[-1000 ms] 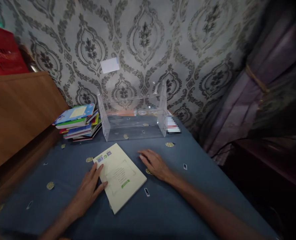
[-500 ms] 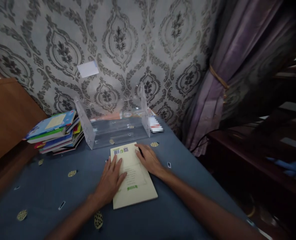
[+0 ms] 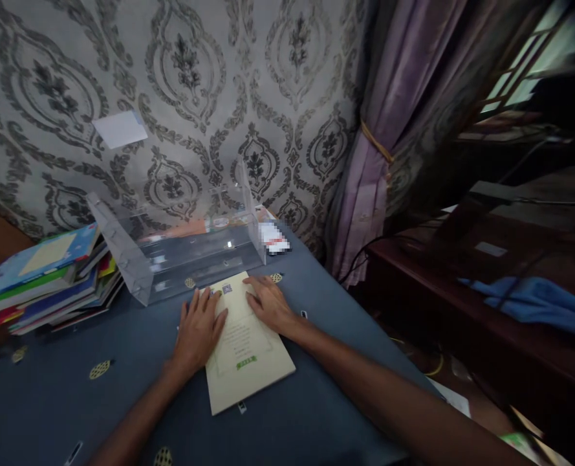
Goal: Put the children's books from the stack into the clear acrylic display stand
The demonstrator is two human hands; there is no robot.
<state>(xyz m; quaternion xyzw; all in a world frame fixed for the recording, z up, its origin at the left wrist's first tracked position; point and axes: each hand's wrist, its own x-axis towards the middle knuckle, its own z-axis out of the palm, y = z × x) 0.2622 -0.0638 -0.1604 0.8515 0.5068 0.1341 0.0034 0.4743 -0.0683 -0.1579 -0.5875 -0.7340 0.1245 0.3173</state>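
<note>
The left hand (image 3: pixel 197 330) lies with its fingers loosely spread over the upper left edge of a book (image 3: pixel 248 382), the thumb held apart on the cover. The right hand (image 3: pixel 269 304) rests at the upper right edge, fingers bent and close together, tips on the cover; neither hand pinches anything. The book lies flat between the hands, a rectangle with a smooth, matte cream cover bearing small print, a square code at the far end and a green label towards the near end.

Under it the worktop (image 3: pixel 345 369) has a dark blue covering printed with dotted yellow ovals and little pale-edged rectangles. Just beyond the book stands a rack (image 3: pixel 125 255) of clear, glossy plastic, its flat side panels joined by see-through sheets that catch the light. To its left is an uneven stack of books (image 3: pixel 44 259), the top one blue and shiny.

Behind rises a wall (image 3: pixel 248 58) patterned with grey leafy medallions, a white paper (image 3: pixel 121 130) against it. At right, a satiny purple curtain (image 3: pixel 365 207) falls in folds, gathered by a tan tie (image 3: pixel 377 144). Further right, a crumpled blue cloth (image 3: pixel 539 304) lies on dark red furniture (image 3: pixel 408 275).
</note>
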